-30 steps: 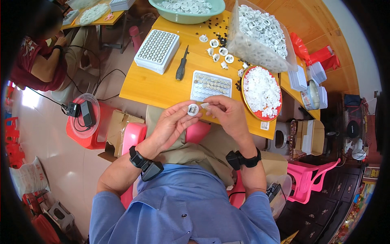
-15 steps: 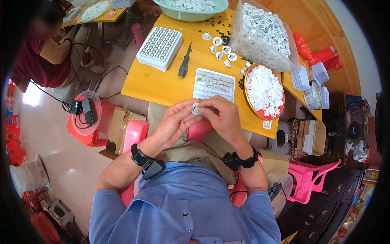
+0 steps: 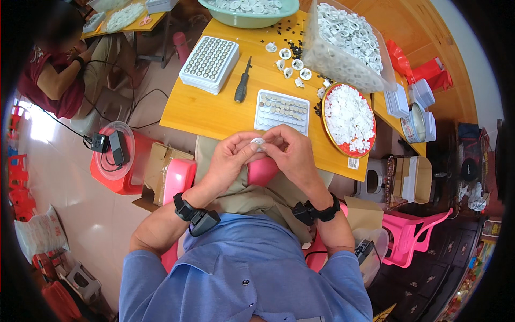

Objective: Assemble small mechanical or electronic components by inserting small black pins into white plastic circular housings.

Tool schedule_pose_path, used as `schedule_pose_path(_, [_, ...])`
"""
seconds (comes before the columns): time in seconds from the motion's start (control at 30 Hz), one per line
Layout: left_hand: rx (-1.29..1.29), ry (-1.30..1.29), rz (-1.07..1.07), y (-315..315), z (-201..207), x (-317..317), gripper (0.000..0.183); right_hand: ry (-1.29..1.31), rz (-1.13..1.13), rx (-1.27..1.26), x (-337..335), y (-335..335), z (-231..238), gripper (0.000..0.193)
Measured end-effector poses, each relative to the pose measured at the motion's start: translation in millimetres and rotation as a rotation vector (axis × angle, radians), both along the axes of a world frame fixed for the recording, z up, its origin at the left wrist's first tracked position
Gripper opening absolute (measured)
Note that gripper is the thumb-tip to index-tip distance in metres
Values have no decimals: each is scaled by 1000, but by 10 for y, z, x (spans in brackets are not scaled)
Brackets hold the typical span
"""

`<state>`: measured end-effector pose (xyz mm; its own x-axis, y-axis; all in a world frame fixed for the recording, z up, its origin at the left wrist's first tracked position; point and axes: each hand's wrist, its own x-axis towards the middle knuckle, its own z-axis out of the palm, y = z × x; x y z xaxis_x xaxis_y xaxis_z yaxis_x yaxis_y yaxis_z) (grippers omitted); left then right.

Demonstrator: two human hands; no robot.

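Between my hands, just off the table's near edge, is a small round white plastic part [image 3: 258, 141]. My left hand [image 3: 232, 156] pinches it from the left with thumb and fingers. From the right, the fingertips of my right hand [image 3: 290, 152] close on the same part; the fingers hide much of it. Just beyond my hands lies a white tray [image 3: 282, 111] partly filled with round button cells. A screwdriver [image 3: 243, 80] with a dark handle rests left of that tray. To the right, a red-rimmed plate [image 3: 335, 137] bears a heap of small white parts.
A stack of white trays [image 3: 209, 65] full of button cells stands at left. Farther back are a green basin [image 3: 256, 19] and a clear bin [image 3: 343, 70] of white parts. Loose round parts [image 3: 298, 65] and black bits lie between. A person [image 3: 56, 75] sits at another table.
My hands have drawn closer around the white part and turned it, so less of its face shows. The person at far left has shifted an arm.
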<state>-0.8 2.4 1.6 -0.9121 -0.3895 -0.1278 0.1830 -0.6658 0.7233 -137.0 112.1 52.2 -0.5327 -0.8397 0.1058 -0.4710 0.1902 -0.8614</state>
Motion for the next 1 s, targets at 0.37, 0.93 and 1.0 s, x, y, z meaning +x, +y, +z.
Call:
schedule_pose_path(0.37, [-251, -9, 35, 46, -36, -7, 21, -344, 53, 36, -92, 40, -53, 15])
schedule_pose_path(0.93, [-268, -112, 37, -12, 1, -18, 15, -255, -10, -20, 9, 8, -164, 9])
schedule_pose_path(1.0, [-88, -83, 28, -24, 62, -29, 16, -293, -25, -18, -43, 20, -182, 10])
